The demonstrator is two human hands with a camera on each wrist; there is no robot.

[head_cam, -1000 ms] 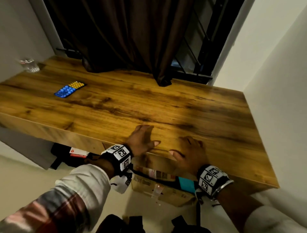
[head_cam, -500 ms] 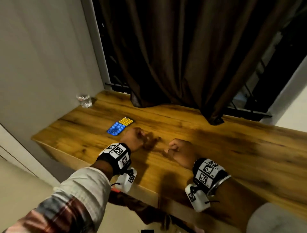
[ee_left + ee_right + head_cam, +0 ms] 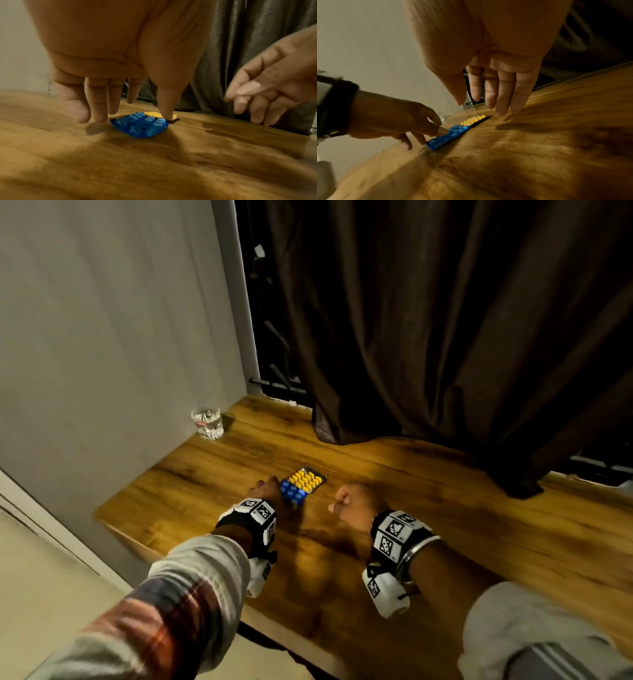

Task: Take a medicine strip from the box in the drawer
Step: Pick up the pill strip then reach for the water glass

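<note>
A medicine strip (image 3: 303, 484) with blue and yellow blisters lies on the wooden desk top (image 3: 462, 525). My left hand (image 3: 265, 491) is at its left side. In the left wrist view the thumb (image 3: 167, 112) presses on the strip (image 3: 144, 125) while the fingers (image 3: 96, 113) reach down at its other edge, pinching it; the blue end bows up. From the right wrist camera the strip (image 3: 452, 134) shows a raised edge under the left hand (image 3: 435, 129). My right hand (image 3: 346, 501) hovers just right of the strip, relaxed and holding nothing. Drawer and box are out of view.
A drinking glass (image 3: 207, 423) stands in the far left corner by the grey wall. A dark brown curtain (image 3: 445, 337) hangs onto the back of the desk. The desk's left edge is close to my left wrist.
Both hands left the desk's front edge above the drawer and moved up over the top to the left. The left hand reached the strip and took hold of it.
</note>
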